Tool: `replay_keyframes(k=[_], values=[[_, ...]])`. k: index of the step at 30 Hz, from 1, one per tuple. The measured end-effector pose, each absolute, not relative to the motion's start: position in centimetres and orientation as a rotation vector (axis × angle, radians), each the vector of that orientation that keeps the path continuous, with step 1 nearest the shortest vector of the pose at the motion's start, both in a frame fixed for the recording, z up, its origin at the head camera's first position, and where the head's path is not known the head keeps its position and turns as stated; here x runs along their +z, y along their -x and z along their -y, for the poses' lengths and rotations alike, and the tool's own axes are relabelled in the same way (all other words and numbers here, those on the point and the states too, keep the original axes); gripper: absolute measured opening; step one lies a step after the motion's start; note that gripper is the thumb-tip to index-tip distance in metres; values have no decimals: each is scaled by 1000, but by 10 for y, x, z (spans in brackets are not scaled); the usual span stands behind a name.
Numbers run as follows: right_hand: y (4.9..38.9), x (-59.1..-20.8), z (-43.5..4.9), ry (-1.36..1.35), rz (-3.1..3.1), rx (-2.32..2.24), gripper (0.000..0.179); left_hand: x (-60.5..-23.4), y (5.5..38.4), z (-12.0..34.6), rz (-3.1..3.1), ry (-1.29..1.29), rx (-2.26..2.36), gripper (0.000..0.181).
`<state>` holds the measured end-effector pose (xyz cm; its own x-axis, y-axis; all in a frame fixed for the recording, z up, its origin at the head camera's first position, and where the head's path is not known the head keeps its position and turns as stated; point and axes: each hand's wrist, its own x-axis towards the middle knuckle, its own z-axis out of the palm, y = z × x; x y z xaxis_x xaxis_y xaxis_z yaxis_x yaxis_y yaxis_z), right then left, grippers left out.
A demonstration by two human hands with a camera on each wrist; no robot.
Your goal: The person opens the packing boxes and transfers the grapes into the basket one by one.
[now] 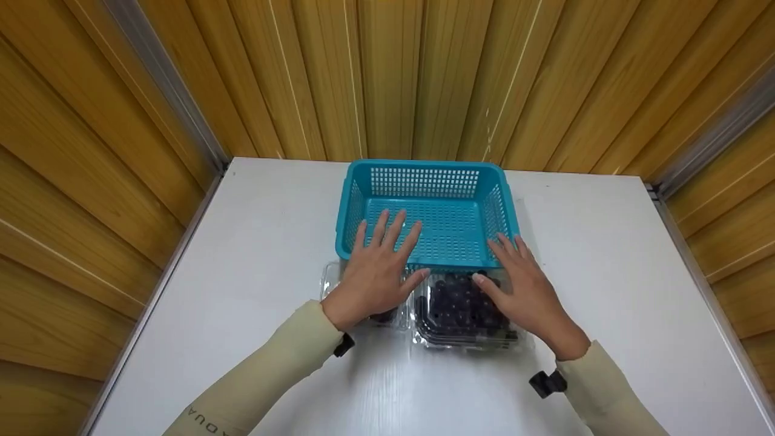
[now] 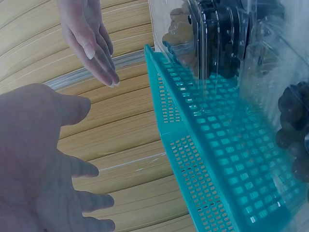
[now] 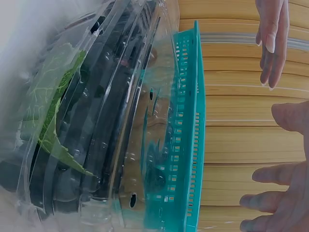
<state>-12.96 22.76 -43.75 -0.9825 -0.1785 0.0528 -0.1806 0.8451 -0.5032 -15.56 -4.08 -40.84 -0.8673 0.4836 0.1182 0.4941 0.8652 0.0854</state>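
Note:
My left hand (image 1: pixel 375 278), fingers spread and straight, hovers above the near rim of a blue-green plastic basket (image 1: pixel 424 163) and a clear plastic fruit box (image 1: pixel 330 278). Much of that box is hidden under the hand; dark round fruit (image 2: pixel 294 116) shows inside it in the left wrist view. To the right sits a second clear box (image 1: pixel 466 341) filled with dark grapes (image 1: pixel 457 300). Over its right side is my right hand (image 1: pixel 530 293), fingers extended, holding nothing. A green leaf (image 3: pixel 58 135) lies inside this box in the right wrist view.
The basket stands behind the two boxes, with nothing seen inside it. All of them are on a white table (image 1: pixel 254 242). Wood-patterned walls (image 1: pixel 393 72) with metal corner strips (image 1: pixel 175 91) enclose the table at the back and sides.

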Motion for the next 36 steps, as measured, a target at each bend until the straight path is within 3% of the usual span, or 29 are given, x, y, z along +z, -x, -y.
replay_keyframes(k=[36], values=[[116,-461,-254,-132,2853,1071,71,-416,155,29,2910,810,-215,76]])
